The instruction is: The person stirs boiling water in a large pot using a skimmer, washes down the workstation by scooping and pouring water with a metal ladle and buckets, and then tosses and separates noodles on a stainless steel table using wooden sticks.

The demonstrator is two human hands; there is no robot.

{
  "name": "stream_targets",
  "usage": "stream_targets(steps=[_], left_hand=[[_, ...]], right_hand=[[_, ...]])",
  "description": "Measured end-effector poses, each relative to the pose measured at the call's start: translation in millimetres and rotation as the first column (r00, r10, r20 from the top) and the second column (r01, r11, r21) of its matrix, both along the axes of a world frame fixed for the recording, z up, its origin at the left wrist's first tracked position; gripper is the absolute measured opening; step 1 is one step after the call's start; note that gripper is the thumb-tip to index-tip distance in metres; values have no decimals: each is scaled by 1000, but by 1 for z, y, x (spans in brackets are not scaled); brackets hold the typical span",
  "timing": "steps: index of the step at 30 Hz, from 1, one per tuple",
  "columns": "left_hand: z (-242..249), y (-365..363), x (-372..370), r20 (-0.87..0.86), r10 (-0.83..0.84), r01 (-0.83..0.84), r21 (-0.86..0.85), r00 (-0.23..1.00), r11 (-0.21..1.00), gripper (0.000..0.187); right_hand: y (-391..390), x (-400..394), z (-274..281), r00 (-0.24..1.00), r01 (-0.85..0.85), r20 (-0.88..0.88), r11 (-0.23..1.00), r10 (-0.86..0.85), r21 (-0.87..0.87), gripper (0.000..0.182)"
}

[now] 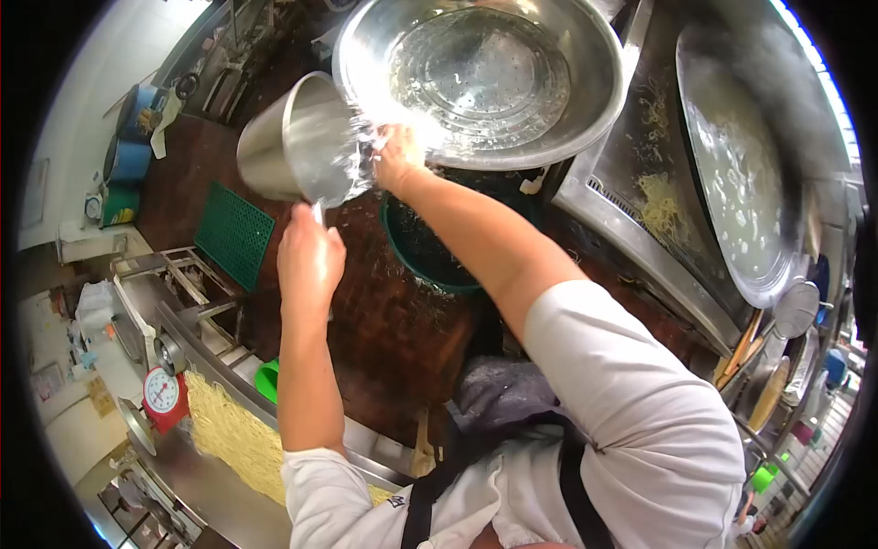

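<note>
My left hand [311, 252] is closed round the handle of a metal bucket [270, 142], which lies tilted in the air with its mouth turned right. My right hand [400, 160] is at a bright splash of water [357, 156] between the bucket's mouth and the rim of a large steel basin [599, 101]. Its fingers are smeared by spray and glare. Clear water with bubbles [480, 78] lies in the basin. Below the right forearm, a dark green tub [402, 252] stands low by the floor.
At right, a wide steaming wok [773, 284] of foamy liquid is set in a steel stove; stray noodles [663, 206] lie beside it. A green mat [235, 235] is on the brown floor [366, 316]. At lower left are a noodle heap [233, 435] and a red scale [165, 398].
</note>
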State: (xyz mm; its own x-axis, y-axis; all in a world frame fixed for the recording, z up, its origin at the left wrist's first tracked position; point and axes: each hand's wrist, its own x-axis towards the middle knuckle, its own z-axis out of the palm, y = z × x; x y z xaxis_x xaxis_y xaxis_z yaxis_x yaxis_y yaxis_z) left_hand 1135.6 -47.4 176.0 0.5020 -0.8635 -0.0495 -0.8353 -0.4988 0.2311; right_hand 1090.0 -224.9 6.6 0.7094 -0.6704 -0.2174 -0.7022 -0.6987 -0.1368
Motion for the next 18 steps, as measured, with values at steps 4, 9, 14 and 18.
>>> stream_targets(steps=[4, 9, 14, 18], left_hand=[[-21, -40, -10, 116, -96, 108, -99, 989, 989, 21], [-70, -55, -2, -57, -20, 1, -311, 998, 950, 33], [-172, 4, -10, -561, 189, -465, -403, 806, 788, 35], [-221, 41, -59, -737, 377, -588, -35, 561, 808, 41]], right_hand=[[-15, -61, -6, 977, 114, 169, 986, -133, 119, 26], [-47, -203, 5, 1000, 26, 12, 999, -26, -31, 16], [-64, -336, -24, 899, 402, 322, 854, -298, -332, 64], [-25, -380, -73, 893, 390, 300, 909, -334, -147, 75]])
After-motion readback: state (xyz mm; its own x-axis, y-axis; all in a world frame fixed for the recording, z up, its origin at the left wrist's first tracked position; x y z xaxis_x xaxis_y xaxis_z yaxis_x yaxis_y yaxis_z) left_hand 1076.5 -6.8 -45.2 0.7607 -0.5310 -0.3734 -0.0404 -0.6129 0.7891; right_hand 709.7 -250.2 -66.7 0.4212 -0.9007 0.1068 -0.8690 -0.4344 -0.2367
